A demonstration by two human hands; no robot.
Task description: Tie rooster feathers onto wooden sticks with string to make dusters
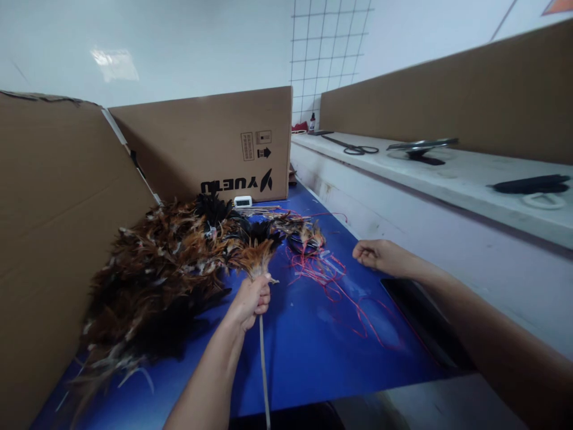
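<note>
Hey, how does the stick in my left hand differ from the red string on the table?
Color: the stick is pale, the string pinkish red. Shape: the stick runs nearly straight, while the string lies in tangles and loops. State: the stick is gripped in your left hand, whereas the string spreads across the blue table. Both are long and thin.

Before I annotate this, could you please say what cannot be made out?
In the head view:
- lower end of the stick, cut off by the bottom edge
- its gripped stretch, hidden by the left hand
- inside of the right hand, hidden by its curled fingers
- reading on the white display, too small
</note>
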